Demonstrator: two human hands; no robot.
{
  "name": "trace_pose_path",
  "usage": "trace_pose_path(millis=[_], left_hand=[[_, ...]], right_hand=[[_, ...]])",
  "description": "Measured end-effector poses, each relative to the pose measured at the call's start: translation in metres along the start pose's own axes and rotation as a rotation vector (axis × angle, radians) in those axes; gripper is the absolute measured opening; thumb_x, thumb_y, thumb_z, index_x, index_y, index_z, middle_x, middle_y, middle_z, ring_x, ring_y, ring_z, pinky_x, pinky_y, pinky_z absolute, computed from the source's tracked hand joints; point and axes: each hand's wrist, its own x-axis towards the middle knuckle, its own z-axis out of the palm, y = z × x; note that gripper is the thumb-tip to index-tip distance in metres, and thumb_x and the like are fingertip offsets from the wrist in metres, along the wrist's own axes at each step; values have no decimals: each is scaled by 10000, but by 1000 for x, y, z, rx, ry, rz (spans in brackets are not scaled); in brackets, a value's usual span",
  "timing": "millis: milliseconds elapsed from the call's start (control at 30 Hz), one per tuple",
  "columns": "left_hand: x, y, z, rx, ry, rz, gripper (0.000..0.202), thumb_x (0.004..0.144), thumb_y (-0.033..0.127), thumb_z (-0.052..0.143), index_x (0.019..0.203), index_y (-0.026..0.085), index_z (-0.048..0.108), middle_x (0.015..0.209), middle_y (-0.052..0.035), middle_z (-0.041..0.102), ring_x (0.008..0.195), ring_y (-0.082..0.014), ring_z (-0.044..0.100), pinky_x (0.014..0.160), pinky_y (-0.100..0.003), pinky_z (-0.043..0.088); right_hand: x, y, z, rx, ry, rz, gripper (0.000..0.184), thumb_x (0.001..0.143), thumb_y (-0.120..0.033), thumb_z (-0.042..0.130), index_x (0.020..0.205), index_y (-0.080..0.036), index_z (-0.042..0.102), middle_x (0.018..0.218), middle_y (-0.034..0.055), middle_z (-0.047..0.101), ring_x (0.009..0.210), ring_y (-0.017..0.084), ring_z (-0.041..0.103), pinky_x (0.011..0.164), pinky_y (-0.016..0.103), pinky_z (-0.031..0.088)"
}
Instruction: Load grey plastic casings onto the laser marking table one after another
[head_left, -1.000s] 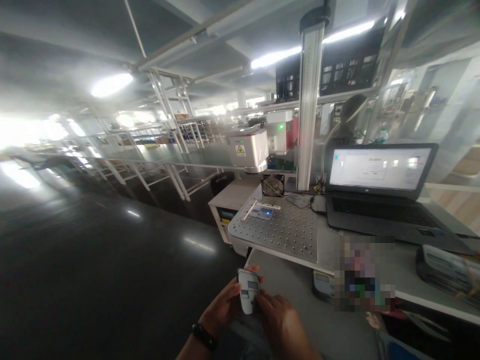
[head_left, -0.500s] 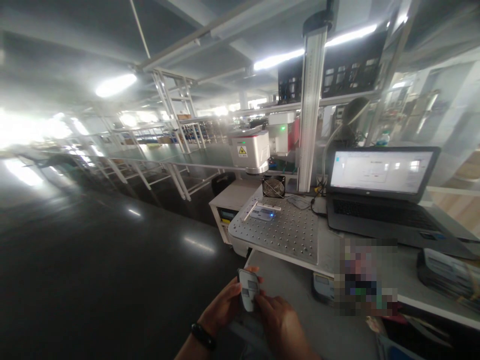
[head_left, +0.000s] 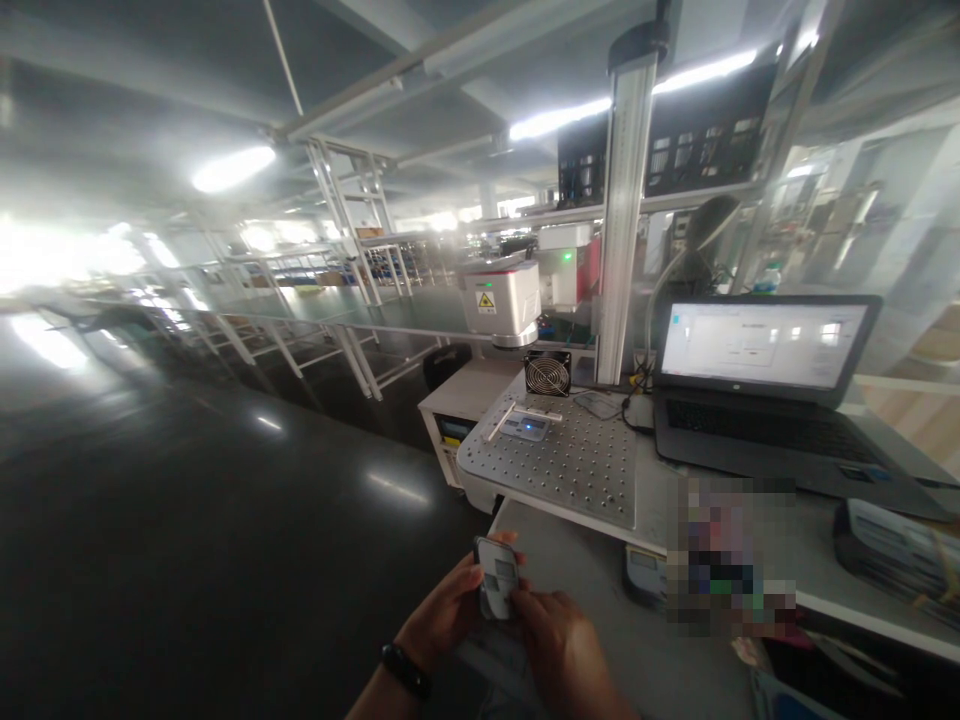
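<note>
Low in the view, my left hand (head_left: 448, 603) is closed round the left side of a grey panel (head_left: 496, 579) with rounded corners, a dark rim and dark rectangular windows. My right hand (head_left: 559, 632) grips the panel's lower right edge, thumb and fingers pressed together there. The panel is tilted up toward me. Beyond the hands, a similar flat panel (head_left: 525, 427) lies on the perforated metal plate (head_left: 577, 480), against a white L-shaped stop (head_left: 501, 424). A blue light spot shows on it, under the laser marking head (head_left: 501, 305).
A small fan (head_left: 547, 373) stands behind the plate, beside a metal column (head_left: 621, 220). To the right is an open laptop (head_left: 761, 400). Stacked grey panels (head_left: 896, 550) sit at the right edge; another panel (head_left: 646, 575) lies nearer. A blurred patch hides part of the bench.
The blue light spot has shifted left on the panel lying on the plate. Both hands keep hold of the other panel, which has tilted very slightly.
</note>
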Motion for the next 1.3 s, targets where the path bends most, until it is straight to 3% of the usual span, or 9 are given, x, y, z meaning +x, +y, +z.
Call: trace_pose_path(millis=[267, 500, 833, 1000, 1167, 1300], left_hand=[[-1, -3, -6, 6, 3, -14, 518, 859, 303, 583, 1368, 230, 516, 1215, -100, 676, 1025, -298, 672, 894, -430, 505], [1, 0, -2, -2, -6, -25, 548, 852, 320, 608, 1374, 182, 509, 1184, -112, 684, 1062, -274, 658, 931, -377, 473], [0, 1, 0, -12, -13, -30, 562, 851, 307, 627, 1387, 189, 509, 1242, -120, 655, 1063, -266, 650, 907, -377, 475], [0, 1, 0, -14, 5, -39, 570, 830, 306, 660, 1371, 186, 528, 1221, -123, 664, 1058, -258, 652, 913, -365, 477], [1, 1, -1, -9, 33, -50, 541, 817, 294, 679, 1340, 211, 566, 1212, -121, 677, 1026, -240, 666, 874, -345, 501], [1, 2, 0, 0, 48, -51, 538, 810, 294, 688, 1330, 207, 581, 1213, -127, 677, 1034, -257, 670, 885, -363, 508]], right_hand=[[0, -1, -2, 81, -22, 115, 211, 937, -163, 491, 1045, -248, 652, 782, 16, 743, 682, 149, 689, 597, 208, 448], [-1, -2, -1, 106, -24, 77, 325, 788, -45, 597, 1039, -241, 662, 917, 19, 769, 796, 184, 713, 702, 238, 493], [-2, -2, 0, 120, -84, 139, 399, 756, -21, 650, 1086, -243, 677, 991, 19, 772, 850, 214, 716, 746, 281, 521], [-2, -3, -1, 114, -63, 116, 452, 725, 13, 623, 1089, -250, 675, 942, 3, 773, 810, 189, 713, 720, 245, 509], [-1, -6, -5, 108, -40, 115, 320, 816, -55, 583, 1042, -257, 682, 896, 11, 771, 794, 157, 707, 716, 206, 492], [-1, -5, -4, 113, -44, 126, 315, 807, -65, 582, 1033, -259, 687, 902, 13, 772, 800, 164, 708, 719, 214, 495]])
